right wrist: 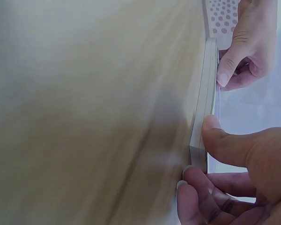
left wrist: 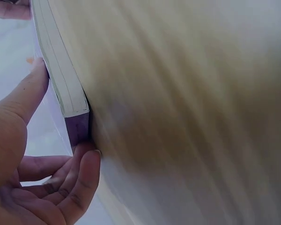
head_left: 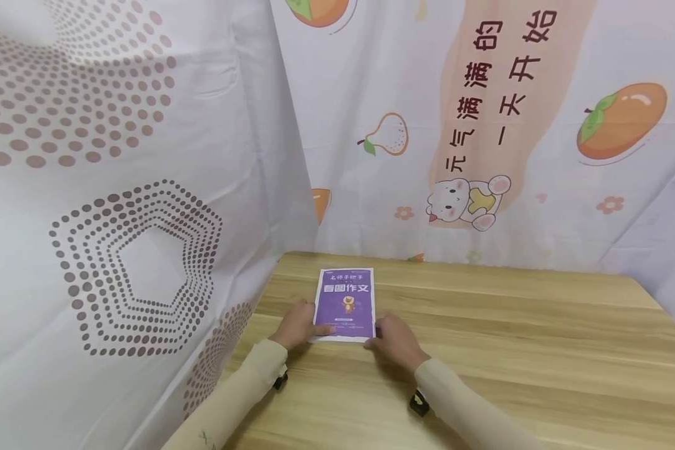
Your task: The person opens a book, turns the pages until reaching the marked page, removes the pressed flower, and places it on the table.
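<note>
A thick book (head_left: 345, 304) with a purple, white-bordered cover lies on the wooden table, its bottom edge toward me. My left hand (head_left: 299, 325) grips its lower left side, thumb laid across the cover. In the left wrist view, that hand's curled fingers (left wrist: 82, 180) meet the purple spine, and the page block (left wrist: 65, 70) shows along the bottom edge. At the lower right corner my right hand (head_left: 396, 340) holds the book between thumb and fingers. The right wrist view has the right thumb (right wrist: 225, 143) against the bottom edge and fingertips low at the corner, close over the tabletop.
The wooden table (head_left: 512, 325) stretches away to the right of the book. A white dotted curtain (head_left: 157, 262) hangs along the left side, and a fruit-printed curtain (head_left: 365, 81) hangs behind the table's back edge. Dark straps with small devices (head_left: 419, 403) sit at both wrists.
</note>
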Demonstrator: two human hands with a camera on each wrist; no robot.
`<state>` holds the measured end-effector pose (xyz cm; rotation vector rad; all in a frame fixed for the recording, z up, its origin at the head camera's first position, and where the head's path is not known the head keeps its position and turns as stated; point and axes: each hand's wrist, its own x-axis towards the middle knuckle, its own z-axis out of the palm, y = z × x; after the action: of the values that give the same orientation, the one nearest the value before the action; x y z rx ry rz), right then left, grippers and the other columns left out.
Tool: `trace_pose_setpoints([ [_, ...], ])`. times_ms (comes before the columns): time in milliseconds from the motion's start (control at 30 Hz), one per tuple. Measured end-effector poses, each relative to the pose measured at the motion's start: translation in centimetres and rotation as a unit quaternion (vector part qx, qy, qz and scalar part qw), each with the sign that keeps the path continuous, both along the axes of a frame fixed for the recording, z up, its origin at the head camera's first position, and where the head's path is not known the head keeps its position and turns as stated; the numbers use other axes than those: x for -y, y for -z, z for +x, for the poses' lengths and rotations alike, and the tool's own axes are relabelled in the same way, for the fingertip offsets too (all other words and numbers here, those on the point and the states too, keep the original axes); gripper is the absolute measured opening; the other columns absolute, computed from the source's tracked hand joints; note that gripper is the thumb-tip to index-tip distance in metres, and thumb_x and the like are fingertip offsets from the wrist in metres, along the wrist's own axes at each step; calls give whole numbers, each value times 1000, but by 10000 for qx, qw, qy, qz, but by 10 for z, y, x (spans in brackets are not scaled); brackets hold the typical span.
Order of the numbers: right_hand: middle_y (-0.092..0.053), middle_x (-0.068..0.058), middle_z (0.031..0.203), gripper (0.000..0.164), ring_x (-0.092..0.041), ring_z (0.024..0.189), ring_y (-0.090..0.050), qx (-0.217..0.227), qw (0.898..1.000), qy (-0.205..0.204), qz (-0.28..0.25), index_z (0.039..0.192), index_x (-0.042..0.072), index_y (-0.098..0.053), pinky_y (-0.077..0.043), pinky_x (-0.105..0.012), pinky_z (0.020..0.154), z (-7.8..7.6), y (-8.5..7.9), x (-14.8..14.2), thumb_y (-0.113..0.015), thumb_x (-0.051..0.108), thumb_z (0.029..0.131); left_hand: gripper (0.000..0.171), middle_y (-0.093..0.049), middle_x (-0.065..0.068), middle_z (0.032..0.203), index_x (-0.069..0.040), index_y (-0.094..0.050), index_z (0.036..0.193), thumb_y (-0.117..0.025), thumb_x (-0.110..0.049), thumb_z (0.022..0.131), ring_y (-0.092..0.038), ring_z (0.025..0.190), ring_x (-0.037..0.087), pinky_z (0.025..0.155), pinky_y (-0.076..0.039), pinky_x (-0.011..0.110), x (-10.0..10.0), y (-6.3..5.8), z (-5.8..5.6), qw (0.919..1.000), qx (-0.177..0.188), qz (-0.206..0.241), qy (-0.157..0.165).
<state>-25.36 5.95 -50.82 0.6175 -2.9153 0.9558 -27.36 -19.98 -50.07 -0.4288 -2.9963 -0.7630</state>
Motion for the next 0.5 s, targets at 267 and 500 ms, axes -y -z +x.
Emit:
trace_pose_setpoints([
  [267, -54, 0, 72, 27, -14, 65, -44, -298, 9990, 86, 332, 79, 5, -71, -43, -32, 59, 25, -5, -29, -90, 23, 76, 50, -63, 7, 88, 2, -71, 96, -86, -43, 81, -53, 72, 16, 70, -52, 37, -30, -4, 21, 9990, -195, -354, 199],
  [500, -49, 1, 70, 30, -13, 63, -42, -441, 9970, 156, 611, 77, 6, -69, -40, -30, 57, 40, -5, -50, -91, 26, 74, 61, -64, 8, 92, 5, -70, 100, -84, -51, 81, -52, 70, 13, 68, -52, 33, -49, 2, 29, 9973, -274, -565, 372],
])
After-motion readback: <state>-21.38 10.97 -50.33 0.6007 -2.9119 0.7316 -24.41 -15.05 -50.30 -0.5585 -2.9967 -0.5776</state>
